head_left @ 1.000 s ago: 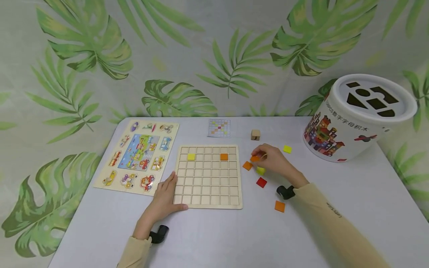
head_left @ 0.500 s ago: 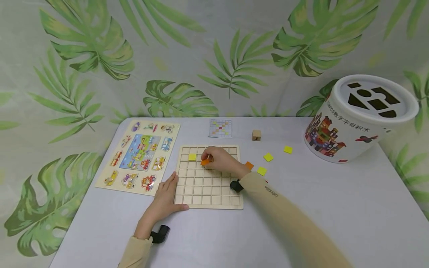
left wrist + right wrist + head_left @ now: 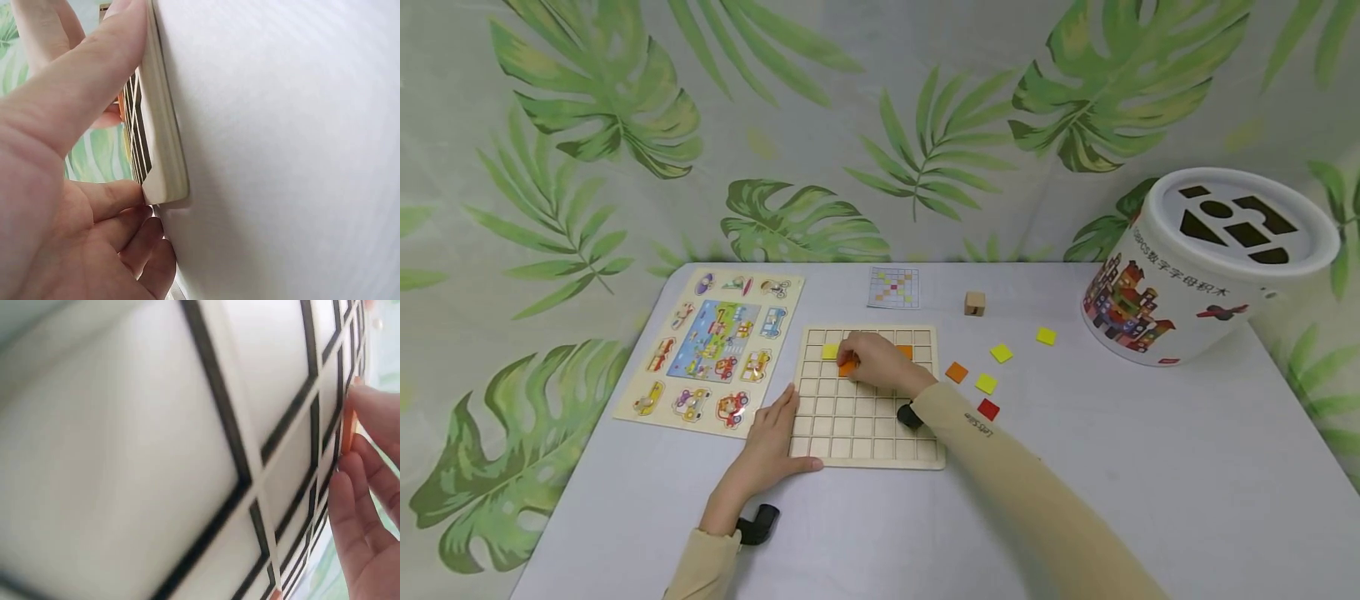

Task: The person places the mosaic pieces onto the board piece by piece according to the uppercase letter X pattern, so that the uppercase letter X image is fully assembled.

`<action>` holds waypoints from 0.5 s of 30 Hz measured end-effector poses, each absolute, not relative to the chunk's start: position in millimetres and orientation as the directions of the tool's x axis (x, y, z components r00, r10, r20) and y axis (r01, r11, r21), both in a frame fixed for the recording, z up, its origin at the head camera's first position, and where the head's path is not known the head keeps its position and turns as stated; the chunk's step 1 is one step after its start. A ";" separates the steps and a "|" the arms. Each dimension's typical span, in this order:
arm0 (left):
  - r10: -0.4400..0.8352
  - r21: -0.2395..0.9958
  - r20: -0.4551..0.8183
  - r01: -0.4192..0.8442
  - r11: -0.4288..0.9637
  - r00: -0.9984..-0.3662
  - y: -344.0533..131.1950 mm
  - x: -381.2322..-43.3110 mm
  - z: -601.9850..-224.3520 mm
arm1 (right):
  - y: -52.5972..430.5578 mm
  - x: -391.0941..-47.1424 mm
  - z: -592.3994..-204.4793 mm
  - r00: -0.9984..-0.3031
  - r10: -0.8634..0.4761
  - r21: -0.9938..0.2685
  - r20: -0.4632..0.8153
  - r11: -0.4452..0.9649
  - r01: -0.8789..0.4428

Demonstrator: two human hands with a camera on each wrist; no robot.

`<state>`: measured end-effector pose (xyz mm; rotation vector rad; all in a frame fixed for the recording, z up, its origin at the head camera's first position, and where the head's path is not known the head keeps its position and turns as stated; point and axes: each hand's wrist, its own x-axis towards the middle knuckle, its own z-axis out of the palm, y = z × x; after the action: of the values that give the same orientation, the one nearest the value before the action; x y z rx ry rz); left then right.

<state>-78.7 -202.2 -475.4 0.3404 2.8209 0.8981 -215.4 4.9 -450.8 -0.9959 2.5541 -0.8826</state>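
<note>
A wooden grid board [image 3: 868,427] lies on the table. My right hand [image 3: 878,362] pinches an orange square tile [image 3: 847,369] over the upper left cells, just below a yellow tile [image 3: 830,352]. In the right wrist view that orange tile [image 3: 349,428] is upright between thumb and fingertips, close against the grid. Another orange tile [image 3: 906,352] lies on the board, partly hidden by my right hand. My left hand [image 3: 767,446] spreads round the board's front left corner, fingers along the left side and thumb at the front edge.
Right of the board lie an orange tile [image 3: 957,372], a red tile [image 3: 988,409] and several yellow tiles [image 3: 1001,353]. A pattern card [image 3: 893,288] and wooden cube [image 3: 974,303] are behind. A picture puzzle [image 3: 711,350] is left; a white bucket [image 3: 1172,292] stands right.
My right hand has carried the orange tile leftward from the loose tiles to the board's upper left and lowered it to the grid. The left hand stays in place.
</note>
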 end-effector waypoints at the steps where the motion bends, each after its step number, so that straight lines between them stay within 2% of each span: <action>1: 0.264 0.586 -0.084 0.166 0.793 -0.961 -202.3 -78.7 -475.3 | 6.5 -215.5 -450.9 -0.732 -0.682 -0.632 -0.017 0.574 -0.520; 5: 0.265 0.584 -0.090 0.164 0.795 -0.960 -202.2 -79.2 -475.4 | 25.5 -214.4 -446.8 -0.762 -0.648 -0.692 0.002 0.549 -0.469; 10: 0.263 0.584 -0.084 0.166 0.794 -0.961 -202.3 -78.8 -476.2 | 81.5 -212.1 -440.2 -0.822 -0.568 -0.747 0.041 0.529 -0.403; 15: 0.263 0.573 -0.088 0.167 0.802 -0.961 -201.2 -79.0 -475.9 | 153.7 -207.6 -443.1 -0.916 -0.401 -0.714 0.003 0.640 -0.283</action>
<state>-79.0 -201.2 -475.9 0.3394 2.8261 0.8762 -207.6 153.7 -443.1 -0.5676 2.7018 -1.1364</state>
